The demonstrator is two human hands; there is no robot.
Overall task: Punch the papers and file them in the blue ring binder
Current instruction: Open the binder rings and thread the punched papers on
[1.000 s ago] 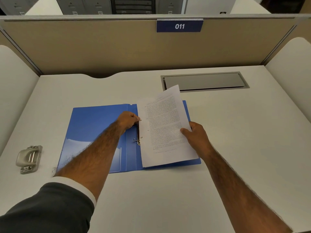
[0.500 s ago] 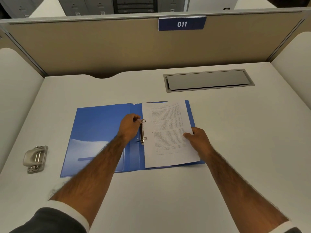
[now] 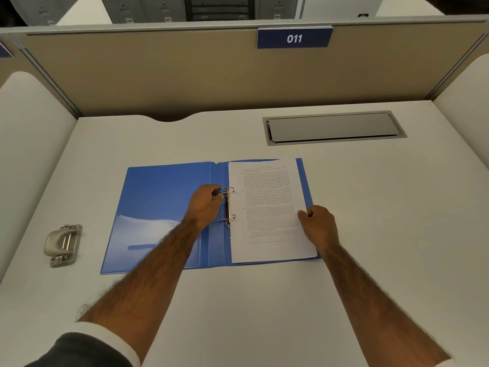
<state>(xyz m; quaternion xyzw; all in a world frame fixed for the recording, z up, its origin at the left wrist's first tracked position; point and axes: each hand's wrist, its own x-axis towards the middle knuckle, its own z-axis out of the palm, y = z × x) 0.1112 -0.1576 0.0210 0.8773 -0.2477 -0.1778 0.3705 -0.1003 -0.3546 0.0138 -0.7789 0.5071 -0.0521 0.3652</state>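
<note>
Glossy blue plastic binder [image 3: 164, 197]; shiny metal rings [image 3: 229, 190]; matt white paper [image 3: 270, 207]; smooth matt desk [image 3: 264, 313]

Ring binder [image 3: 164, 192]: blue, with a paler patch at its 7 o'clock. Papers [image 3: 272, 221]: white, dense black print. Hole punch [image 3: 63, 245], at 9 o'clock: grey. Partition [image 3: 158, 75]: beige; sign [image 3: 294, 38]: navy, white numerals.

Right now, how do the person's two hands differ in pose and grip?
The left hand curls its fingers on the silver metal rings at the spine of the open blue ring binder; the right hand pinches the right edge of the white printed papers. The left hand sits mid-binder, the right hand at its outer edge. Both are over the binder, fingers curled.
</note>
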